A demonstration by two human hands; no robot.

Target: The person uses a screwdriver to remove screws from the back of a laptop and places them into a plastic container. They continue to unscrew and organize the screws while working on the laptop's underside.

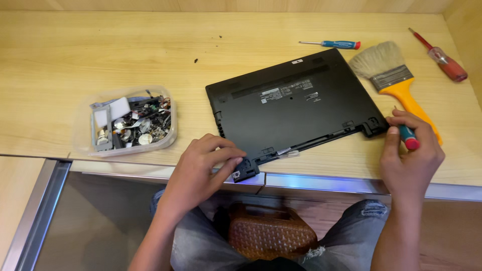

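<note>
Laptop lies underside up, centre frame. Left hand pinches its lower-left hinge corner; right hand is curled around a screwdriver at the lower-right hinge. Advise holding the driver square, with the left hand bracing the case.

One head-worn camera looks steeply down — close over the wooden desk and the person's lap.

Black laptop lies upside down on my wooden bench, a screwdriver at its right near corner.

I see the flat, matte base facing up, small white labels near its middle, turned at an angle, its left near hinge corner overhanging the bench edge; the screwdriver's teal-and-red handle shows.
</note>
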